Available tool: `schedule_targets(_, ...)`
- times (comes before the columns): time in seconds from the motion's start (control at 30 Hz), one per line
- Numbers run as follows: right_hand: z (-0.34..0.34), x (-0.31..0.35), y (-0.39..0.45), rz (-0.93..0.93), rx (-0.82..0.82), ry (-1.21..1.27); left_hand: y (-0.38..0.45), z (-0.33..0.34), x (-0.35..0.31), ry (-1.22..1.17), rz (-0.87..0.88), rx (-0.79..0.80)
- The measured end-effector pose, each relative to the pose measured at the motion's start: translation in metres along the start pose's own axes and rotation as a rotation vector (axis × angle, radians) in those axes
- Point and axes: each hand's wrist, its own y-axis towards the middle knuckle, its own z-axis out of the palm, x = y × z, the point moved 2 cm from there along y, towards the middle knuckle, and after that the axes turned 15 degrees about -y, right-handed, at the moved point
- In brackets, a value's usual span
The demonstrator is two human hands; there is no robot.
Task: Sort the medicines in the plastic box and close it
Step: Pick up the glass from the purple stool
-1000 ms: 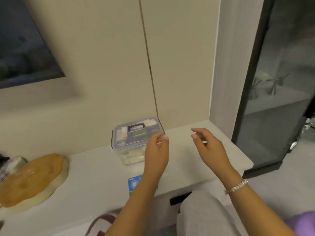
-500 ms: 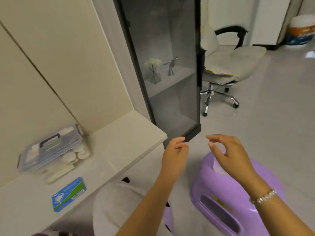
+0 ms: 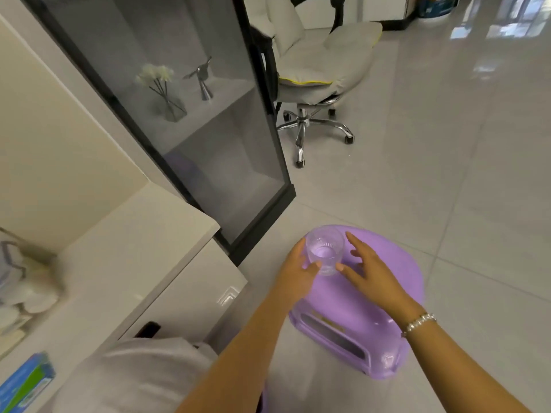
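Note:
The clear plastic box (image 3: 12, 281) with white medicine containers inside lies blurred at the far left edge of the white counter (image 3: 134, 248). A blue medicine packet (image 3: 25, 383) rests on the counter's near corner. Both hands are away from these, over a purple stool (image 3: 343, 311) on the floor. A clear drinking glass (image 3: 325, 251) stands on the stool. My left hand (image 3: 295, 272) curls around the glass's left side, thumb on its front. My right hand (image 3: 372, 272) is beside the glass with fingers spread, thumb tip at its wall.
A tall black-framed glass cabinet (image 3: 208, 114) with a small vase stands between the counter and the stool. A grey office chair (image 3: 316, 70) on castors is behind it. My knee in grey cloth (image 3: 134, 377) fills the bottom left. Tiled floor stretches to the right.
My view swung right, from the box on the counter to the floor. Both hands went from the box down to the stool, and my left hand closed around the glass.

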Motion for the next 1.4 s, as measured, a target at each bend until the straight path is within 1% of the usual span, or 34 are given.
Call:
schedule_targets(0.1,0.008,-0.010,0.011,0.033,0.038,0.036,0.012,-0.001,0.001,-0.074,0.005,0.050)
schedule_targets(0.37,0.016,-0.010,0.031,0.038,0.104,0.142,0.033,-0.013,0.005,-0.008,0.005,0.160)
schedule_targets(0.5,0.016,-0.005,0.030,0.031,0.095,0.182,0.034,-0.016,0.007,0.015,0.024,0.150)
schedule_targets(0.7,0.008,0.013,0.022,0.039,0.089,0.235,0.025,-0.025,-0.003,-0.029,0.068,0.171)
schedule_targets(0.83,-0.001,0.050,0.019,-0.021,0.106,0.259,0.005,-0.043,-0.027,-0.056,0.113,0.170)
schedule_targets(0.93,-0.002,0.088,0.019,-0.102,0.124,0.249,-0.015,-0.065,-0.049,-0.081,0.171,0.109)
schedule_targets(1.07,0.005,0.145,0.018,-0.225,0.165,0.312,-0.046,-0.103,-0.076,-0.139,0.250,0.043)
schedule_targets(1.17,0.019,0.188,0.016,-0.299,0.203,0.303,-0.073,-0.137,-0.092,-0.185,0.288,-0.011)
schedule_targets(1.23,0.031,0.218,0.016,-0.346,0.231,0.293,-0.092,-0.163,-0.102,-0.174,0.321,-0.051)
schedule_targets(1.4,0.075,0.288,0.011,-0.447,0.349,0.302,-0.141,-0.230,-0.113,-0.179,0.356,-0.199)
